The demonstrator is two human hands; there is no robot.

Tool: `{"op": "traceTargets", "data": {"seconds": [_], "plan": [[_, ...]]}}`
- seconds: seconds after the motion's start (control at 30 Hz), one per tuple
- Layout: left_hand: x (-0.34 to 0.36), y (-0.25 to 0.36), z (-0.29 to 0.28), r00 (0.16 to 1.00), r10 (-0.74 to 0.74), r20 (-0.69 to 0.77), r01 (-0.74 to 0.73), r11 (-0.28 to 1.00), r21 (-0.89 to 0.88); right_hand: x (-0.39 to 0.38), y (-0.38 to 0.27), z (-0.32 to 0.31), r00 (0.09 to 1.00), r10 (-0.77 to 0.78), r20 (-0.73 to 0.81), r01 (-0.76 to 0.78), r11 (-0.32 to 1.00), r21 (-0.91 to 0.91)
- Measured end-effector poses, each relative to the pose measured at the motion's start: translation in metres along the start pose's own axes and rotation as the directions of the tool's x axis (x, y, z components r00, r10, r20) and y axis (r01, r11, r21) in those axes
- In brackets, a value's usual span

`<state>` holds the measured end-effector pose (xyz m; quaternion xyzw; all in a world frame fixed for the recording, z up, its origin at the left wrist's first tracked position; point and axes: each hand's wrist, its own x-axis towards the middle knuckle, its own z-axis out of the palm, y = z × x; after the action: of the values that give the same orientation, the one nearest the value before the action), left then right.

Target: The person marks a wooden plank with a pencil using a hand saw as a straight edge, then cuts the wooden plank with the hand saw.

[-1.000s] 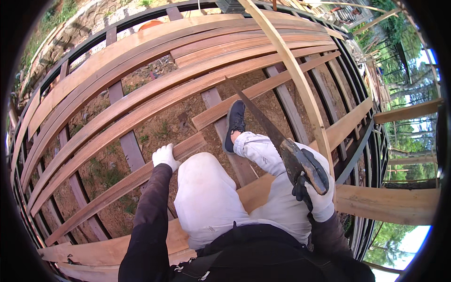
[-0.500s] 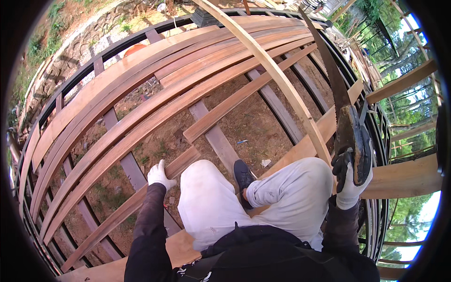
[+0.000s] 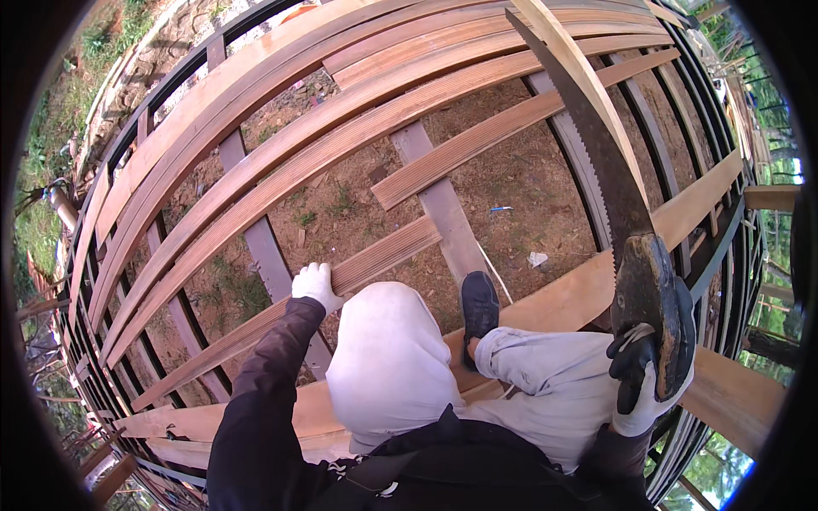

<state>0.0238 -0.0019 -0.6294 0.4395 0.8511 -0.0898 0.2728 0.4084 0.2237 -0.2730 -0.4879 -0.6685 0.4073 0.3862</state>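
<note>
My right hand (image 3: 643, 375), in a white glove with dark fingers, grips the wooden handle of a handsaw (image 3: 588, 153). Its long dark toothed blade points forward and up, apart from the boards in front as far as I can see. At the left, my white-gloved left hand (image 3: 315, 288) is closed over a narrow grooved deck board (image 3: 388, 251); its fingertips are partly hidden. That board runs from lower left to a dark joist (image 3: 447, 204). Past its end lies another grooved board (image 3: 511, 140), offset from it and crossing the same joist.
Several long planks (image 3: 281, 183) lie across the open joist frame, with bare soil (image 3: 341, 196) below. My shoe (image 3: 480, 307) is beside a wide plank (image 3: 562, 302). A pale strip of wood (image 3: 588, 81) rises behind the blade. A blue pen-like stick (image 3: 501, 209) lies on the soil.
My view has shifted, so the boards sit further right in it. The grooved board under my left hand has slid right, its end closer to the joist. The saw stays raised in my right hand.
</note>
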Motion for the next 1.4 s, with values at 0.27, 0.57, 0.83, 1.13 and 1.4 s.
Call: {"op": "traceTargets", "data": {"seconds": [0.27,0.57,0.83,1.13,1.4], "plan": [[0.058,0.212,-0.148,0.833,0.429,-0.348,-0.552,0.678,-0.485,-0.004,0.02,-0.001,0.99,0.085,-0.115,-0.06,0.976,0.208],[-0.042,-0.017,0.033,0.964,0.093,-0.25,-0.129,0.983,-0.13,0.031,-0.014,0.019,0.934,0.16,0.319,-0.169,0.986,-0.002],[-0.032,-0.057,0.064,1.0,-0.029,-0.013,0.026,0.99,-0.141,0.037,-0.02,-0.007,0.858,0.002,0.514,0.092,0.983,-0.157],[0.038,0.057,0.051,0.985,0.167,-0.031,-0.169,0.985,-0.038,0.015,-0.024,-0.014,0.859,-0.225,0.46,0.393,0.865,-0.312],[0.035,0.184,-0.129,0.772,0.17,-0.613,-0.578,0.589,-0.565,0.017,-0.027,-0.016,0.812,0.032,0.583,0.236,0.895,-0.378]]}}
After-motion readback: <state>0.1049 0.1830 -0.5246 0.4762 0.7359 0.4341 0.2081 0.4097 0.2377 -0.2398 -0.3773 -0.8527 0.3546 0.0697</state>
